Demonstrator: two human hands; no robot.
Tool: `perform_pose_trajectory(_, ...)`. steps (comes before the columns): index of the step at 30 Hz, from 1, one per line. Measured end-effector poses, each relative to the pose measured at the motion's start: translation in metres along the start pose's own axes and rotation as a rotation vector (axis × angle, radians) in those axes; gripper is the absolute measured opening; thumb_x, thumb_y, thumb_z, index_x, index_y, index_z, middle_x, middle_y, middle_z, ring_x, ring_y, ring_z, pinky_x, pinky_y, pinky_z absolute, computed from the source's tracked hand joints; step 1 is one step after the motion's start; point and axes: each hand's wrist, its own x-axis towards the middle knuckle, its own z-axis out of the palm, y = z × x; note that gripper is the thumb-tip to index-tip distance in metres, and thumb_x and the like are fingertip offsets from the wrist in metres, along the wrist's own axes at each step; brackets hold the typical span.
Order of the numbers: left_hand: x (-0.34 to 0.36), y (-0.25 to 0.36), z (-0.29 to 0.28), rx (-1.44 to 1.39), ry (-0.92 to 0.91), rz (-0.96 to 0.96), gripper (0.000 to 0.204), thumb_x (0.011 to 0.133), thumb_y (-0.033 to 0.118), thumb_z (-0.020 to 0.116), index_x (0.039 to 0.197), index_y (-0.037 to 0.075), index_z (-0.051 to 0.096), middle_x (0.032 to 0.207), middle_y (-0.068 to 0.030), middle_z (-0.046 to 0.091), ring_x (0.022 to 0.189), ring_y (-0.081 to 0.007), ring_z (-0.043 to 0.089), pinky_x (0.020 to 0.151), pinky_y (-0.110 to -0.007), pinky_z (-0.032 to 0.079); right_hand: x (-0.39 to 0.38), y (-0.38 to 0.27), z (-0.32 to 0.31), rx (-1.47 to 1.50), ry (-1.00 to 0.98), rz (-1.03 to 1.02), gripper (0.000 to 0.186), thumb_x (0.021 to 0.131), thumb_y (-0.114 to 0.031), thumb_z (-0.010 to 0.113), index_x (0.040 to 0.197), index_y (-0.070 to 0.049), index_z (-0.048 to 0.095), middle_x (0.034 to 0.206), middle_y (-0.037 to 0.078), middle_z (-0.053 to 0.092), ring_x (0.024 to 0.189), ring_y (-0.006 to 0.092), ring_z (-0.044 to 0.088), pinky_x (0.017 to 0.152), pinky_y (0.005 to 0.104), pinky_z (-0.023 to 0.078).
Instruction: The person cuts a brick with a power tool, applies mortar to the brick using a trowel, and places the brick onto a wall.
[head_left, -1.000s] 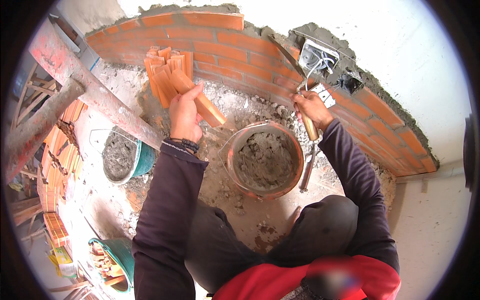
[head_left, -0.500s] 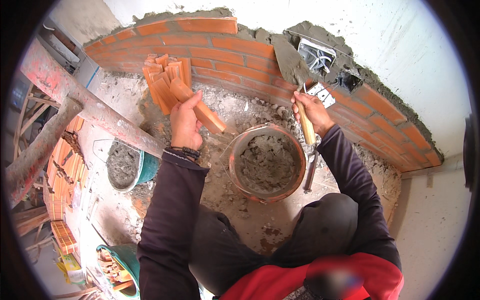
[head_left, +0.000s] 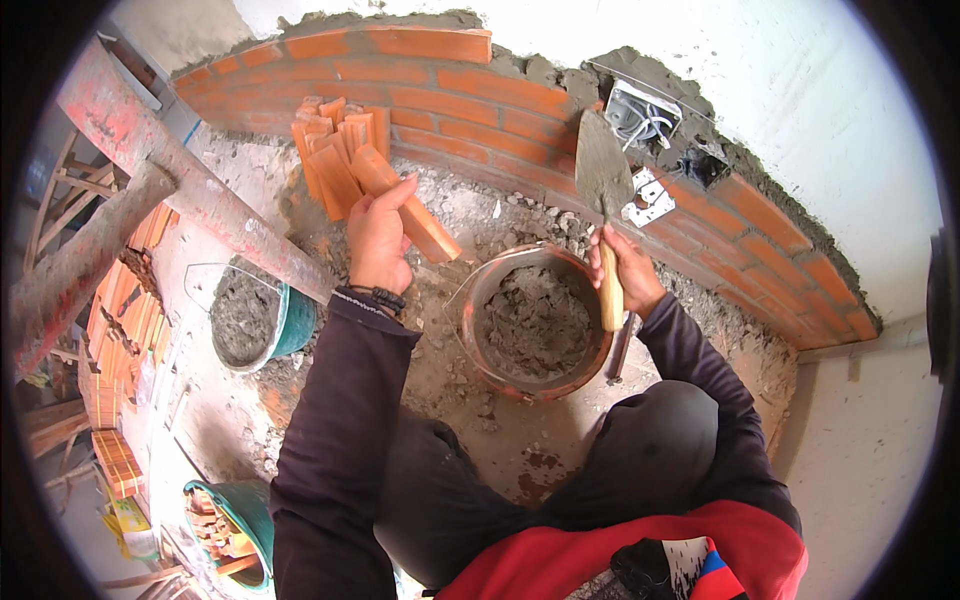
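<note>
My left hand [head_left: 378, 238] grips an orange brick slip [head_left: 412, 208], held flat in front of a leaning stack of more brick slips [head_left: 335, 150]. In my right hand [head_left: 624, 270] is a trowel [head_left: 603, 175] by its wooden handle, blade pointing up toward the brick wall [head_left: 520, 100]. Between my hands stands a round bucket of grey mortar [head_left: 538, 322]. An open electrical box with wires [head_left: 640, 115] sits in the mortar-covered gap of the wall, just right of the trowel blade.
A rusty scaffold pole [head_left: 190, 190] runs diagonally on my left. Beside it stands a green bucket of mortar [head_left: 255, 318], and another green bucket with brick pieces [head_left: 232, 530] sits lower left. Stacks of bricks [head_left: 115, 350] lie below the platform. My knees fill the foreground.
My right hand has lifted the trowel so its blade now stands up against the wall beside the electrical box. My left hand has shifted slightly with the brick slip.
</note>
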Motion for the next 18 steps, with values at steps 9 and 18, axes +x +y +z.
perform_pose_trajectory(9, -0.002, -0.003, 0.008, 0.017, 0.038, 0.012, 0.033, 0.08, 0.02, 0.08, 0.103, 0.004, 0.063, 0.091, -0.0042, 0.063, 0.081, -0.0155, 0.059, 0.067, -0.032, 0.047, -0.083, -0.063, -0.007, -1.062, -0.124, 0.051, 0.015, 0.092, -0.014, 0.062, 0.1, -0.001, 0.062, 0.074, 0.001, 0.055, 0.068, 0.0077, 0.053, 0.059, 0.0264, 0.045)
perform_pose_trajectory(18, -0.028, 0.009, 0.03, 0.018, -0.045, 0.062, 0.029, 0.091, 0.02, 0.069, 0.11, 0.003, 0.057, 0.096, -0.0046, 0.055, 0.09, -0.0178, 0.055, 0.078, -0.034, 0.046, -0.072, -0.083, 0.019, -2.27, -0.261, -0.229, 0.012, 0.082, -0.02, 0.066, 0.084, -0.008, 0.065, 0.078, 0.013, 0.066, 0.075, 0.0345, 0.066, 0.065, 0.0474, 0.05)
